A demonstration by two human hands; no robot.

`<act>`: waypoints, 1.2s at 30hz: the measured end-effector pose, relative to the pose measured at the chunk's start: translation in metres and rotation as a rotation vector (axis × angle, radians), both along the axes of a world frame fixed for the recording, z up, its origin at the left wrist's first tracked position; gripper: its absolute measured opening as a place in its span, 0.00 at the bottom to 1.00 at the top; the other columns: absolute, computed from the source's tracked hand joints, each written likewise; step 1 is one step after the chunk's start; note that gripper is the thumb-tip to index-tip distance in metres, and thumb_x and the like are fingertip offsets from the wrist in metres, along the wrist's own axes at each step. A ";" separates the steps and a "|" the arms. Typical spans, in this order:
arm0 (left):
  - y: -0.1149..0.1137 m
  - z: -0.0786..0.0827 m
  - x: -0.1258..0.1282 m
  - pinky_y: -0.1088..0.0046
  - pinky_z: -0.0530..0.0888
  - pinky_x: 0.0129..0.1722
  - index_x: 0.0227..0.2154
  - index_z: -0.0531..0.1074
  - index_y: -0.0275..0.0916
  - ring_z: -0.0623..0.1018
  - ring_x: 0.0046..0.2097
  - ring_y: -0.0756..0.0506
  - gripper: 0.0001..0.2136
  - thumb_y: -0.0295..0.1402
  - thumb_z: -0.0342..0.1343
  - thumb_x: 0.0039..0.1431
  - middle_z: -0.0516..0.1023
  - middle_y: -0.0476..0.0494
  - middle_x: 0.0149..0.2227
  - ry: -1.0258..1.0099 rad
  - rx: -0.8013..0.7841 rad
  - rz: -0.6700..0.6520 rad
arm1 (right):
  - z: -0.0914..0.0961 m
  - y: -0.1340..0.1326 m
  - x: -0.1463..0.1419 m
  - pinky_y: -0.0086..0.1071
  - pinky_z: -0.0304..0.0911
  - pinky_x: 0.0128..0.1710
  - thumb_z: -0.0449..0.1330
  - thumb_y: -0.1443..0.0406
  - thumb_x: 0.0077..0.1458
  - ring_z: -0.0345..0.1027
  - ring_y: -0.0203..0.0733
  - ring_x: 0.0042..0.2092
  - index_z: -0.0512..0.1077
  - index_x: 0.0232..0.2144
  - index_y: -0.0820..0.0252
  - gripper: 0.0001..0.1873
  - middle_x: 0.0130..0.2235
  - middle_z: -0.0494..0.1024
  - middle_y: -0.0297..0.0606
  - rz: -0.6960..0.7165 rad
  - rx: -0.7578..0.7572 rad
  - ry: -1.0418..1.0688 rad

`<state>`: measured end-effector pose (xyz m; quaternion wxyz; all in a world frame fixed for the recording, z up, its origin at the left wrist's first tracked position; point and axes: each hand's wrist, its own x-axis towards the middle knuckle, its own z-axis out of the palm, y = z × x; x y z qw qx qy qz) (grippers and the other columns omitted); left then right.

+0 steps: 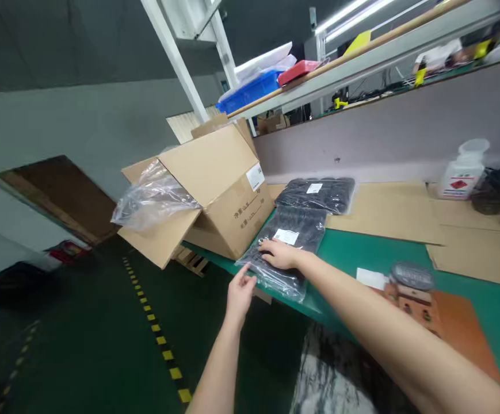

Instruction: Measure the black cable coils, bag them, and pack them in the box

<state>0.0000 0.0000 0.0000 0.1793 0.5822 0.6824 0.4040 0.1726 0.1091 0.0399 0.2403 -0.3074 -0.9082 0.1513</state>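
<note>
A clear plastic bag (305,228) with dark, flat contents and a white label (286,236) lies on the green table's near edge. My right hand (279,255) rests flat on top of it, fingers spread just below the label. At the bag's near left edge, my left hand (240,290) pinches the loose plastic between thumb and fingers. What exactly is inside the bag cannot be made out. A second bag of the same sort (319,194), also labelled, lies behind it.
An open cardboard box (236,213) with plastic liner spilling out stands left of the bags, overhanging the table edge. Cardboard sheets (388,210), a white bottle (463,172) and a blurred brown fixture (413,296) are on the right. A shelf (362,57) with a blue tray (250,92) runs above.
</note>
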 end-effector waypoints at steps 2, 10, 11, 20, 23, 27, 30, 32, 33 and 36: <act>0.003 0.006 -0.011 0.76 0.67 0.25 0.58 0.68 0.35 0.67 0.22 0.51 0.25 0.39 0.51 0.60 0.65 0.55 0.21 0.033 0.004 0.018 | 0.003 -0.010 -0.001 0.49 0.61 0.55 0.56 0.59 0.64 0.71 0.46 0.50 0.72 0.46 0.62 0.14 0.48 0.77 0.43 -0.030 0.014 0.028; 0.011 0.014 -0.028 0.68 0.70 0.49 0.52 0.74 0.41 0.77 0.49 0.41 0.18 0.37 0.51 0.62 0.79 0.39 0.48 0.237 0.003 0.051 | -0.005 -0.082 0.003 0.49 0.51 0.58 0.61 0.59 0.56 0.63 0.55 0.55 0.68 0.50 0.66 0.23 0.53 0.72 0.52 -0.189 0.217 0.082; 0.011 0.013 -0.027 0.67 0.70 0.51 0.53 0.74 0.41 0.76 0.51 0.41 0.18 0.37 0.50 0.63 0.78 0.38 0.51 0.260 0.000 0.052 | -0.006 -0.087 0.004 0.47 0.53 0.55 0.61 0.62 0.56 0.64 0.55 0.53 0.69 0.48 0.67 0.20 0.51 0.73 0.52 -0.210 0.246 0.078; 0.013 0.008 -0.027 0.70 0.72 0.32 0.56 0.70 0.37 0.79 0.34 0.43 0.20 0.39 0.47 0.65 0.78 0.41 0.32 0.400 -0.030 0.087 | -0.005 -0.081 0.004 0.35 0.51 0.33 0.52 0.71 0.62 0.63 0.43 0.34 0.70 0.27 0.62 0.12 0.30 0.72 0.41 -0.303 0.436 0.103; 0.010 0.013 -0.023 0.69 0.73 0.33 0.57 0.67 0.39 0.78 0.36 0.42 0.21 0.39 0.49 0.64 0.77 0.41 0.35 0.450 0.022 0.056 | -0.004 -0.083 0.007 0.34 0.50 0.32 0.52 0.70 0.63 0.63 0.42 0.33 0.71 0.28 0.62 0.12 0.30 0.72 0.40 -0.289 0.461 0.142; 0.005 0.024 -0.010 0.65 0.75 0.42 0.56 0.68 0.41 0.77 0.44 0.40 0.19 0.37 0.51 0.62 0.74 0.39 0.43 0.501 0.113 -0.072 | -0.003 -0.087 0.011 0.34 0.52 0.32 0.52 0.70 0.63 0.64 0.42 0.34 0.73 0.32 0.62 0.10 0.31 0.73 0.40 -0.278 0.457 0.207; 0.005 0.029 -0.001 0.64 0.71 0.53 0.56 0.67 0.42 0.73 0.54 0.41 0.18 0.33 0.48 0.64 0.72 0.38 0.50 0.520 0.176 -0.190 | -0.001 -0.087 0.014 0.34 0.54 0.33 0.52 0.71 0.64 0.65 0.43 0.34 0.73 0.34 0.62 0.11 0.32 0.74 0.41 -0.267 0.434 0.257; 0.007 0.029 0.002 0.62 0.67 0.59 0.59 0.64 0.42 0.68 0.60 0.41 0.20 0.31 0.47 0.64 0.68 0.37 0.56 0.525 0.196 -0.246 | 0.000 -0.088 0.018 0.35 0.56 0.34 0.52 0.70 0.64 0.66 0.43 0.35 0.73 0.35 0.62 0.10 0.33 0.74 0.41 -0.250 0.411 0.293; 0.009 0.028 0.003 0.61 0.64 0.61 0.60 0.62 0.41 0.65 0.62 0.41 0.21 0.30 0.47 0.64 0.66 0.37 0.59 0.525 0.197 -0.263 | 0.000 -0.090 0.020 0.35 0.57 0.34 0.52 0.69 0.64 0.67 0.43 0.36 0.73 0.36 0.62 0.10 0.34 0.75 0.41 -0.240 0.396 0.312; 0.015 0.025 -0.001 0.56 0.61 0.64 0.62 0.59 0.39 0.61 0.65 0.39 0.23 0.30 0.48 0.64 0.61 0.35 0.63 0.523 0.167 -0.285 | -0.005 -0.104 0.032 0.36 0.62 0.38 0.52 0.69 0.64 0.69 0.43 0.38 0.73 0.38 0.61 0.09 0.36 0.76 0.41 -0.232 0.338 0.379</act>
